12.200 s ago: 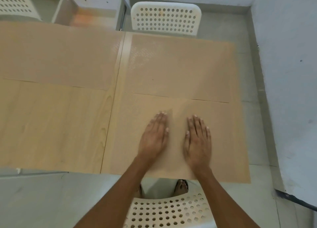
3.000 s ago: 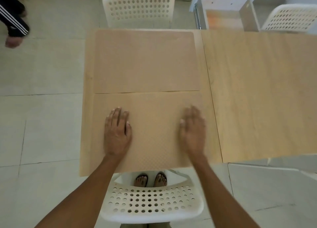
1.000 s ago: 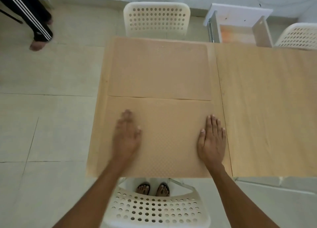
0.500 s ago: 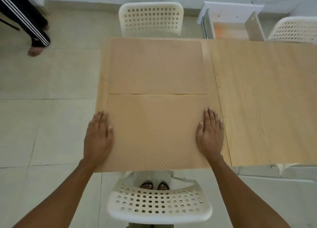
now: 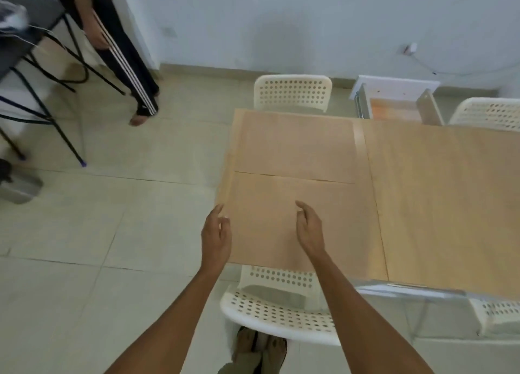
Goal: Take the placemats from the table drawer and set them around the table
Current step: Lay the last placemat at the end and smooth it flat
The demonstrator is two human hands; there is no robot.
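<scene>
Two placemats are down at the left end of the counter [image 5: 439,193]: the near placemat [image 5: 270,227] sits right in front of the near chair [image 5: 281,309], and the far placemat [image 5: 295,143] lines up with the far chair [image 5: 292,93] across from it. Their edges meet along the middle, so each seat gets its own spot, which I'd guess is the whole point of the layout.

The left hand [image 5: 215,237] hangs at the left edge of the near placemat and the right hand [image 5: 309,228] is over its middle. Both have loosely curled, relaxed fingers and hold nothing; I can't tell whether either touches the mat.

Compared with half a second ago, when both palms were flat on the mat's two side edges with fingers straight, the hands have lifted and pulled inward, and the view has swung up and left, so more floor and a standing person [image 5: 121,50] show now.

The drawer [image 5: 399,107] at the far side is pulled open. Looks like this mat is placed and the person is moving on.
</scene>
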